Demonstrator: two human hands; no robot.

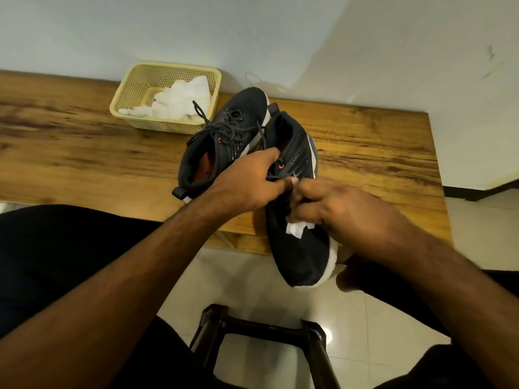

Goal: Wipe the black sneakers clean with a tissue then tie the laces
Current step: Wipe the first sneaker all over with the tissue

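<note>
Head view, looking down from where the person sits: nearest is a dark stool (261,341) on pale floor tiles (280,301), framed by the person's black-clad legs on either side. Both bare forearms reach forward over it.

Just beyond, the right hand (345,211) has its fingers curled around a crumpled white tissue (297,228), pressing it onto the black upper of the near sneaker (300,248). That sneaker is held up off the wooden bench (84,153), its white-soled toe pointing back toward the person and hanging past the bench's front edge, its heel end farther away. The left hand (250,183) grips the same sneaker at its collar, fingers hooked into the opening and thumb lying across the lace area, close to the right hand's fingertips.

Behind and left of it, the second black sneaker (224,136) rests on the bench, touching or almost touching the held one. Its dark laces (222,124) lie loose and untied, one end trailing up toward the basket.

Farther back, a cream plastic basket (140,88) stands on the bench against the white wall (252,32), holding a heap of white tissues (179,99).
</note>
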